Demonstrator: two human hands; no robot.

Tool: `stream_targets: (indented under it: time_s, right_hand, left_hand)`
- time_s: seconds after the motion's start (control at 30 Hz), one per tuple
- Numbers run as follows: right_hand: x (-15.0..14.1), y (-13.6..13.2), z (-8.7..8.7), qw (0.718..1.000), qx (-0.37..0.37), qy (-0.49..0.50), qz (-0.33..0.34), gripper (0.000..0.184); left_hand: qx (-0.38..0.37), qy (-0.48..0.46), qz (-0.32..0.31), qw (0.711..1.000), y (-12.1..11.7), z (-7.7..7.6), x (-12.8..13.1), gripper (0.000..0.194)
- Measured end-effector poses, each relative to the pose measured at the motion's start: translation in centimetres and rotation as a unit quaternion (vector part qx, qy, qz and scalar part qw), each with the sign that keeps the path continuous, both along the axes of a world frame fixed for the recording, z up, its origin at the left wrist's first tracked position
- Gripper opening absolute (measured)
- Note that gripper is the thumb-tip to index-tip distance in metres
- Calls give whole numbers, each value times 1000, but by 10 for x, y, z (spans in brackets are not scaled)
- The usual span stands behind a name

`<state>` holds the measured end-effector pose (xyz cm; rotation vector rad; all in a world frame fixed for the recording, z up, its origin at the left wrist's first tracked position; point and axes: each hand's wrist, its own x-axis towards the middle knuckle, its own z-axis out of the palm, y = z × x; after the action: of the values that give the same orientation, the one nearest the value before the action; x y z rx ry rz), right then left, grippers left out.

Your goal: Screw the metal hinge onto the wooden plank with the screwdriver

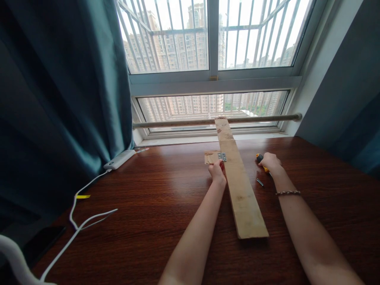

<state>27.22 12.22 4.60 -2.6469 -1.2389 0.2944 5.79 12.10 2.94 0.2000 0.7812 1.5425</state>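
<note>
A long wooden board [242, 190] lies on the table, its far end by the rail under the window. Against its left edge sits a small wooden piece [210, 157], and a metal hinge [222, 157] spans the two. My left hand [217, 173] is closed just below the hinge, touching the board's edge; a bit of red shows at its fingertips, too small to name. Right of the board, my right hand [270, 161] is wrapped round a yellow-and-black screwdriver [259, 158] low over the table. A short metal piece [260, 182] lies near that hand.
A white power strip [120, 159] rests at the back left, its white cable [73, 209] running forward along the table [142, 245]. A yellow strip [83, 196] is by the cable. A blue curtain [97, 79] hangs at left, and a horizontal rail [178, 123] crosses the window.
</note>
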Motion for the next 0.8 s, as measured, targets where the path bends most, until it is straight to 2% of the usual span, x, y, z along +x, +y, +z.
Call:
stream_targets:
  time_s: [0.17, 0.23, 0.33, 0.43, 0.47, 0.5, 0.57, 0.63, 0.67, 0.73, 0.8]
  right_hand:
    - [8, -2, -11, 1000, -12, 19, -2, 29]
    - [12, -3, -11, 1000, -9, 18, 0, 27]
    - [18, -5, 4, 1000, 27, 12, 6, 24]
    - [18, -11, 33, 986, 161, 45, 10, 21]
    - [15, -14, 45, 970, 227, 91, 15, 21]
    - [10, -18, 56, 942, 294, 162, 29, 19]
    - [-4, -28, 76, 851, 403, 331, 68, 16]
    - [-21, -37, 91, 759, 461, 446, 109, 18]
    - [-30, -41, 96, 727, 478, 477, 121, 20]
    - [-47, -44, 101, 690, 496, 510, 134, 21]
    - [-60, -43, 100, 677, 501, 521, 137, 21]
  left_hand:
    - [2, 1, -6, 1000, 0, 1, 0, 19]
    - [4, 2, -6, 1000, 0, 1, 0, 19]
    - [5, 1, -6, 1000, -1, 1, 0, 18]
    - [1, 0, -5, 1000, -2, 2, 0, 17]
    - [1, -1, -6, 1000, -2, 2, 0, 17]
    - [0, -2, -8, 1000, -2, 2, 0, 17]
    - [-1, -3, -11, 1000, -2, 3, 0, 15]
    - [2, -2, -10, 1000, -2, 3, 0, 14]
    - [3, 0, -9, 1000, -2, 3, 0, 14]
    - [4, 2, -6, 1000, -2, 3, 0, 14]
    - [3, 2, -6, 1000, -2, 3, 0, 14]
